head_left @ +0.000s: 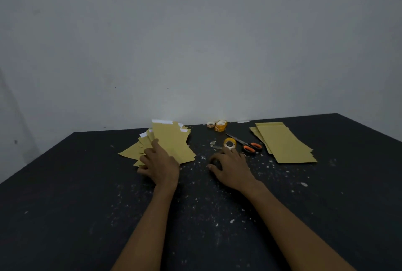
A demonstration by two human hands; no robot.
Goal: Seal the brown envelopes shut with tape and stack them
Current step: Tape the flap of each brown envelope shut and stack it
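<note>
Two piles: a fanned pile (171, 140) of brown envelopes sits left of centre on the dark table (87, 183), white flap strips showing at the far ends, so unsealed by the look of it. A neat stack (285, 142) lies well apart on the right.
Left hand: the left hand (159, 163) is right on top of the fanned pile's near end, fingers spread over the paper. Pressing or pinching an edge? Can't tell from here.
Right hand: the right hand (231, 166) rests on the table between the piles, fingers loosely curled, holding nothing.
Tape: the tape roll (230, 143) stands just beyond those right fingertips. Contact is unclear.
Scissors: the scissors (250, 147) lie just right of the roll, with spare rolls (220, 126) further back.
Long axis: the envelopes run away from the person, flaps at the far end.
Coming move: likely the left hand draws the top envelope toward the centre while the right, clearly nearer, takes the roll straight ahead.
</note>
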